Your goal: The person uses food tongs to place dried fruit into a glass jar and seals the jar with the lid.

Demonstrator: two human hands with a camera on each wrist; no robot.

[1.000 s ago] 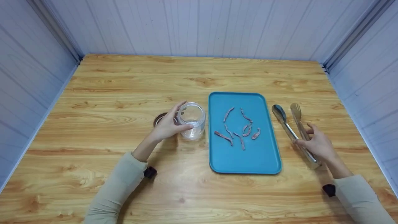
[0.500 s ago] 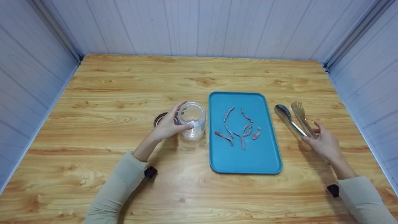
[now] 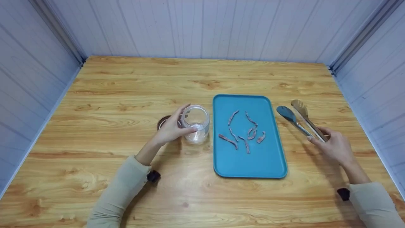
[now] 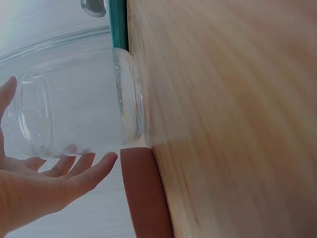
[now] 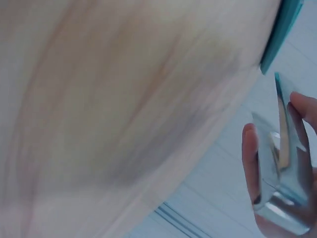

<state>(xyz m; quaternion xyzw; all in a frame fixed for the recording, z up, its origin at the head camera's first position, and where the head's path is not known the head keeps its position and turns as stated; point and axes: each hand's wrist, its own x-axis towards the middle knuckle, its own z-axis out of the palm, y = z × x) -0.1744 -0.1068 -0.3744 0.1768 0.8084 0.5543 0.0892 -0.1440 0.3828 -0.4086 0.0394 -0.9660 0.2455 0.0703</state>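
My left hand (image 3: 170, 130) grips a clear jar (image 3: 196, 134), which stands upright and lidless on the table; thumb and fingers lie on opposite sides near its rim. In the left wrist view the jar (image 4: 81, 101) looks empty. Behind that hand a round brown lid (image 3: 162, 121) is partly hidden. My right hand (image 3: 335, 146) holds metal serving tongs (image 3: 303, 123), raised off the table, with one spoon-shaped end and one slotted end spread apart. The right wrist view has the tongs' bent end (image 5: 285, 213) in the palm. Several reddish-brown, whitish-coated strips (image 3: 227, 141) lie on a blue tray (image 3: 250, 166).
The tray stands between the jar and the tongs on a wood-grain table (image 3: 142, 82). White panelled walls (image 3: 202, 28) enclose the table at the back and both sides.
My right hand has lifted the tongs off the table and moved slightly right; its grip now sits nearer the tongs' bent end. My left hand and the jar have stayed in place.
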